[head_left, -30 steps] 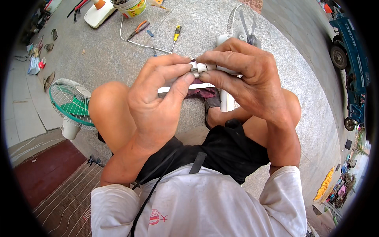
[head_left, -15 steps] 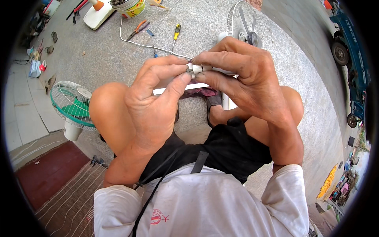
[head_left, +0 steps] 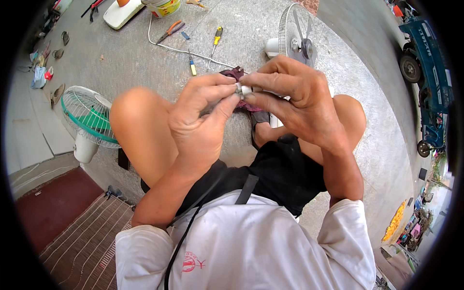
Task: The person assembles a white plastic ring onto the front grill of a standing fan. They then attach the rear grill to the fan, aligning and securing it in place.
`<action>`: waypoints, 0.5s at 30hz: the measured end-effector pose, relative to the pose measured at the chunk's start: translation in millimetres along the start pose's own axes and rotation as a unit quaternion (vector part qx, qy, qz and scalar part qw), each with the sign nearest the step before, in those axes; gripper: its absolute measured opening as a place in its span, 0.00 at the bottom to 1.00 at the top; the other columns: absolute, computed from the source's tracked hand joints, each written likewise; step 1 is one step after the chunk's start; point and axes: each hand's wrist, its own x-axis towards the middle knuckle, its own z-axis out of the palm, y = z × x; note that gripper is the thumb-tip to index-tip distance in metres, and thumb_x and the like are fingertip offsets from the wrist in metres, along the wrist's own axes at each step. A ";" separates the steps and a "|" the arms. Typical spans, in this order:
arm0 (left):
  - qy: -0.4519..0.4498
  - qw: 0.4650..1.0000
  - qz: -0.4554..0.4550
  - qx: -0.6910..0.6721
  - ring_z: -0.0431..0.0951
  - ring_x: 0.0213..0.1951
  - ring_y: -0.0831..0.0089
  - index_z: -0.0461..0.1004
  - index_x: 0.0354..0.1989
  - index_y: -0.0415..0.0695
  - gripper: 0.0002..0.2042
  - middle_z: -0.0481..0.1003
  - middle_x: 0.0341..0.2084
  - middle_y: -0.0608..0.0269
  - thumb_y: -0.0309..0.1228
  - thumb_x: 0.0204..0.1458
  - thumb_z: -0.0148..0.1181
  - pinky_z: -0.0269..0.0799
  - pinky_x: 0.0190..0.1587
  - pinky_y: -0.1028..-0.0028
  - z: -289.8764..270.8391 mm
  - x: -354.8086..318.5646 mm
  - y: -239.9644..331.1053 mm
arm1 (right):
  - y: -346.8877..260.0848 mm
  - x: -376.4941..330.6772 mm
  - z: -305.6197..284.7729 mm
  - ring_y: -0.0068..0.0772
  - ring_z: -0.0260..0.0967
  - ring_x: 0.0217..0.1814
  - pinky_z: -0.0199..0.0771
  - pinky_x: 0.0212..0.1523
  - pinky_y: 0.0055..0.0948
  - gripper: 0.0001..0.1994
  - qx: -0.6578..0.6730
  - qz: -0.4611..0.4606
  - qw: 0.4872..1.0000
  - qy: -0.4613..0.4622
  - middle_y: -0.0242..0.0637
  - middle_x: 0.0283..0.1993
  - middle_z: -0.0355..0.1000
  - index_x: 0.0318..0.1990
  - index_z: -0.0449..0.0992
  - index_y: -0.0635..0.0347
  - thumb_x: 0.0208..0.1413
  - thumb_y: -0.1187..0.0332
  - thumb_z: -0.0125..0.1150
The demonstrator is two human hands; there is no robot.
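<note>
Between my fingertips, above the ground in front of my knees, is a small white cylindrical part (head_left: 246, 90) with a greyish metal end. My left hand (head_left: 200, 113) pinches its left, metal end with thumb and fingers. On the white end, my right hand (head_left: 299, 99) is closed in a pinch. The fingers cover most of the part, so its exact kind cannot be made out. Below and behind the hands lies a dark maroon cloth (head_left: 235, 73) near my foot.
A fan with a grey blade (head_left: 297, 41) stands beyond my right hand; a green-rimmed fan (head_left: 92, 116) is at left. Pliers (head_left: 170, 32), a yellow screwdriver (head_left: 215, 44), a small yellow-and-blue tool (head_left: 192, 66), a white cord (head_left: 174, 49) and a bucket (head_left: 163, 8) lie ahead. A blue truck (head_left: 427, 82) stands far right.
Both hands have shifted slightly right, still pinching the small white part. The white strip seen beneath them before no longer shows. More of the maroon cloth and the yellow-and-blue tool is visible.
</note>
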 end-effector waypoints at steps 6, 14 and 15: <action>-0.006 0.998 0.029 0.059 0.73 0.44 0.75 0.76 0.36 0.37 0.08 0.74 0.41 0.60 0.15 0.48 0.60 0.70 0.46 0.77 -3.6 -15.7 -11.0 | 6.8 -12.3 12.9 0.32 0.72 0.33 0.72 0.34 0.28 0.12 0.017 0.020 0.999 -0.021 0.36 0.32 0.73 0.40 0.78 0.62 0.44 0.76 0.67; 0.023 0.999 0.033 0.008 0.75 0.40 0.76 0.75 0.36 0.34 0.07 0.72 0.39 0.60 0.12 0.49 0.58 0.74 0.41 0.78 3.0 -13.0 -10.4 | 4.7 -3.1 -1.9 0.27 0.73 0.32 0.73 0.35 0.26 0.11 0.092 0.085 0.990 -0.065 0.39 0.30 0.74 0.39 0.73 0.66 0.47 0.75 0.65; 0.021 0.999 0.024 -0.006 0.75 0.40 0.76 0.75 0.36 0.34 0.07 0.72 0.40 0.60 0.12 0.49 0.58 0.74 0.41 0.78 3.5 -13.8 -10.4 | 6.9 -3.9 -3.8 0.25 0.73 0.32 0.73 0.35 0.25 0.11 0.112 0.088 0.987 -0.074 0.38 0.30 0.74 0.38 0.73 0.66 0.47 0.75 0.65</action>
